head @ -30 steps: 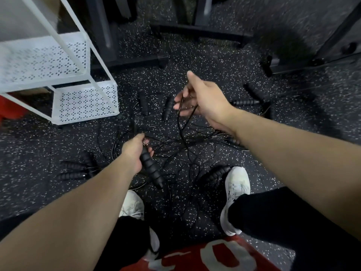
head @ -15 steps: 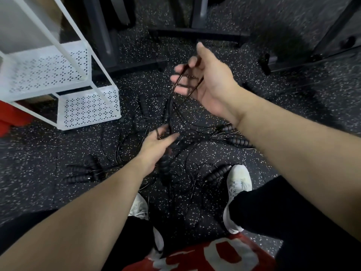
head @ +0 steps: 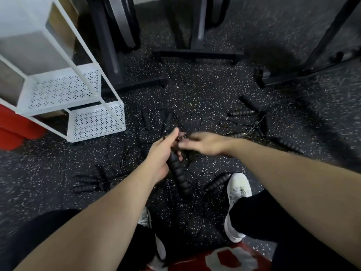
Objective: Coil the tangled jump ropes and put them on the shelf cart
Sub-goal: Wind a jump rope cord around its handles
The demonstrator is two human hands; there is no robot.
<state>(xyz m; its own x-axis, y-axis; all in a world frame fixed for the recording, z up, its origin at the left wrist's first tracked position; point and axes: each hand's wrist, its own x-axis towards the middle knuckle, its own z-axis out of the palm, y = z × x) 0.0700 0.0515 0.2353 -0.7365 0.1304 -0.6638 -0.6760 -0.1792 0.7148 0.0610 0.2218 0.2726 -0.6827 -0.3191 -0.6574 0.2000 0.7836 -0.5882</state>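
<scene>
- The left hand (head: 162, 151) grips a ribbed black handle (head: 178, 176); its fingers curl round the upper part, the thumb points up, and the handle's lower end hangs free toward the floor (head: 205, 90).
- The right hand (head: 207, 143) reaches in from the right, its fingertips meeting the left hand at the top of the handle. That hand is blurred, so I cannot tell whether it pinches the cord or only touches it.
- The tangled ropes (head: 195, 194) lie on the speckled black floor under and around both hands, as thin black cords in loose loops.
- More handles lie scattered: a cluster (head: 88, 182) at the left, one (head: 217, 181) just beside the right shoe (head: 237, 204), several (head: 242, 113) at the upper right.
- The white cart (head: 95, 122) stands at the left, well apart from the hands. No rope shows on its two perforated shelves in view.
- Dark machine frames (head: 195, 53) stand beyond the ropes.
</scene>
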